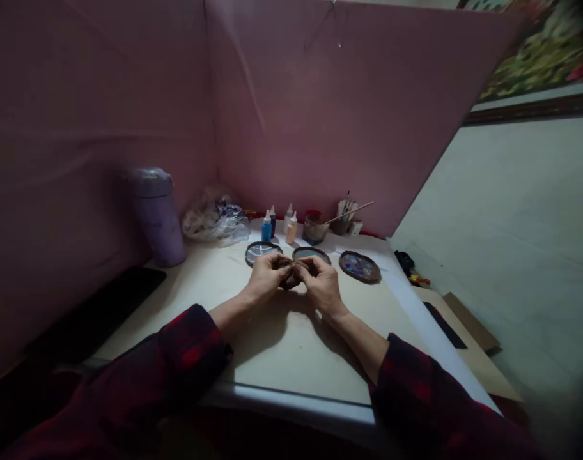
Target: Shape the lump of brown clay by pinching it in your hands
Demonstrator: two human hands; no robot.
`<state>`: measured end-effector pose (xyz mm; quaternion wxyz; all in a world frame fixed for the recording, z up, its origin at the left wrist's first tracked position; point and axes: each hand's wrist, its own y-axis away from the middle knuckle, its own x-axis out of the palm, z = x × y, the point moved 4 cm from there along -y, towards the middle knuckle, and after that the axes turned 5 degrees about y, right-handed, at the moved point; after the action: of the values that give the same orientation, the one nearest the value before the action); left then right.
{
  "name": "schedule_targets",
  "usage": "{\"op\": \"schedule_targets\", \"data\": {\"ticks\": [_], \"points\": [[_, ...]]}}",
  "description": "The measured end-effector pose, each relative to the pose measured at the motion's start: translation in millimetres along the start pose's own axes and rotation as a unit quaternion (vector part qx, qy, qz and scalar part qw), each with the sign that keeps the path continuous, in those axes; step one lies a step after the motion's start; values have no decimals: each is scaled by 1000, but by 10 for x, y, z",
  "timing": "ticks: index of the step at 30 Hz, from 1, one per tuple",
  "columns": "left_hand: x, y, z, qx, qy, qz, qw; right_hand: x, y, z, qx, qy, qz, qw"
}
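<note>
Both hands meet over the middle of the pale table (291, 358). Between them is a small dark brown lump (290, 278), its shape partly hidden by the fingers. My left hand (265, 278) pinches its left side, and my right hand (323, 285) grips its right side with bent fingers. Just behind the hands lie two round dark-rimmed dishes, the left one (260, 252) with a pale streaked surface and the middle one (315, 253) partly covered by my right hand. A third dish (360, 266), with blue and purple patches, lies to the right.
Small bottles, blue (266, 230) and peach (291, 232) among them, stand behind the dishes. Nearby are a cup (315, 230) with a stick across it and a brush holder (342, 223). At the left are a purple tumbler (160, 220), crumpled plastic (217, 220) and a black mat (100, 313).
</note>
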<state>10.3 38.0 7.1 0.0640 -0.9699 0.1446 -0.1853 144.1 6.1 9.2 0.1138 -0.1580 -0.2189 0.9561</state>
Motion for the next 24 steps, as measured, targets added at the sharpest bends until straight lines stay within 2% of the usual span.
{"op": "schedule_targets", "data": {"ticks": [6,10,14,19,21,24], "points": [[21,-14,6,-19,-13,24,999,1,-21,-95,15,-30,-20,999],[48,-5,-31,-38,37,33,998,-70,-52,-113,10,-54,-41,998],[56,28,-20,-108,108,52,987,-122,-59,-66,-11,-59,-74,995],[66,61,36,-224,181,93,953,-92,-34,-29,-30,-60,-54,996],[64,55,42,-238,196,92,947,-92,-33,-33,-32,-66,-53,996],[69,41,38,-221,200,95,950,-96,-44,-52,-31,-73,-54,995]]}}
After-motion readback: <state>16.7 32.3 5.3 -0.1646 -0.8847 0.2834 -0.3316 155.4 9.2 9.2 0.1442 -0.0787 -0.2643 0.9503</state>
